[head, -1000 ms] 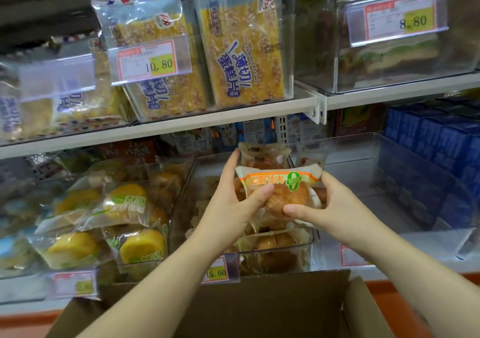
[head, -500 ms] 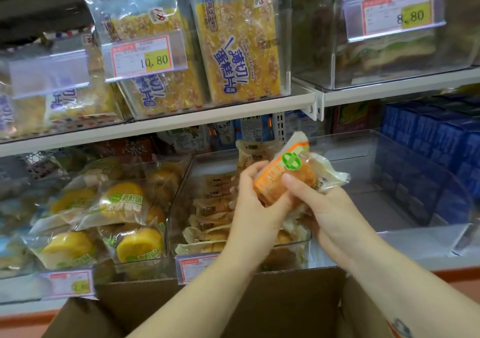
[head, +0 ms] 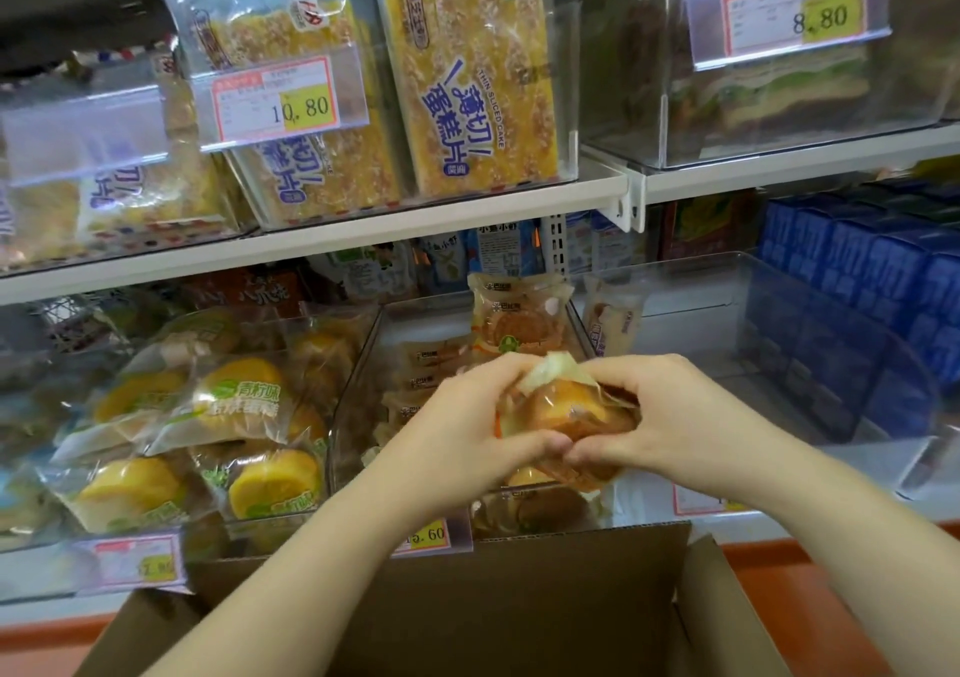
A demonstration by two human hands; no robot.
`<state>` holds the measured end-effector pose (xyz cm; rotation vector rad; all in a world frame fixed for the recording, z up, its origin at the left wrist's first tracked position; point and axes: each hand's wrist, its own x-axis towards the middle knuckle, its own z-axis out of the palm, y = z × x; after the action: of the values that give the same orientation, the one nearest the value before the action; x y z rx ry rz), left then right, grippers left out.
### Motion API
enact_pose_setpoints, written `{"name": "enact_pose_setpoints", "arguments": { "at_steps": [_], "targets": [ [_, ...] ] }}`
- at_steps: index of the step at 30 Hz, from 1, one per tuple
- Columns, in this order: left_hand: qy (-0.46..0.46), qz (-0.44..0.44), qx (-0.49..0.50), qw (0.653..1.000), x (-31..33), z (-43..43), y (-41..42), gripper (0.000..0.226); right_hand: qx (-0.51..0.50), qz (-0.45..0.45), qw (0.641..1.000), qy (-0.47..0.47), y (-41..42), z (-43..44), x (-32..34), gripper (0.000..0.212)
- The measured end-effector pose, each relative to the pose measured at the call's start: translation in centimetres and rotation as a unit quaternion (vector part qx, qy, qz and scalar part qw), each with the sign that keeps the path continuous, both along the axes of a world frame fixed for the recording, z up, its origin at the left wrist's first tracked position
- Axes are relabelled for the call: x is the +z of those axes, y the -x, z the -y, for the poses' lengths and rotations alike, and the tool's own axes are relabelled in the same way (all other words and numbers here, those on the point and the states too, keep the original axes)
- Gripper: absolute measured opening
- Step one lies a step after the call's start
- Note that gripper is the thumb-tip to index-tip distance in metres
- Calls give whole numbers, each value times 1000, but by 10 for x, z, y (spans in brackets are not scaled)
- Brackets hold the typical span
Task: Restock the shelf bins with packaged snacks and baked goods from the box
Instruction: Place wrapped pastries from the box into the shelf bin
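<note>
Plastic-wrapped bun [head: 571, 411] partly behind left hand [head: 467, 434] and right hand [head: 670, 416]

A bun pack [head: 569, 411], a golden-brown bun in a clear crinkled wrapper, is gripped from both sides by the left hand [head: 467, 437] and the right hand [head: 670, 416], above the front of the clear middle bin [head: 358, 364]. Inside the bin, flat packs [head: 431, 364] of the same kind lie in an overlapping row, and an upright pack [head: 514, 312] leans at the back. The open brown cardboard box [head: 519, 598] sits just below the bin's front.
</note>
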<state>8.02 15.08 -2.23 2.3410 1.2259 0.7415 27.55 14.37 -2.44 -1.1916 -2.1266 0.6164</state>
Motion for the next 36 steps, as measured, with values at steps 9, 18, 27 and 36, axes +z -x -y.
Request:
{"name": "enact_pose_setpoints", "arguments": {
  "at_steps": [9,18,27,36],
  "targets": [
    [131,314,184,922,-19,-64,2,32,-159,-23,987,-1,-21,-22,-28,52],
    [145,180,274,933,-54,-115,-34,60,-112,12,993,28,-23,-28,-37,45],
    [17,101,216,971,-50,-105,-35,56,-118,-9,992,35,-19,-33,-39,42],
    [76,62,182,978,-50,-114,-20,46,-115,-15,993,28,-19,-36,-40,40]
  ]
}}
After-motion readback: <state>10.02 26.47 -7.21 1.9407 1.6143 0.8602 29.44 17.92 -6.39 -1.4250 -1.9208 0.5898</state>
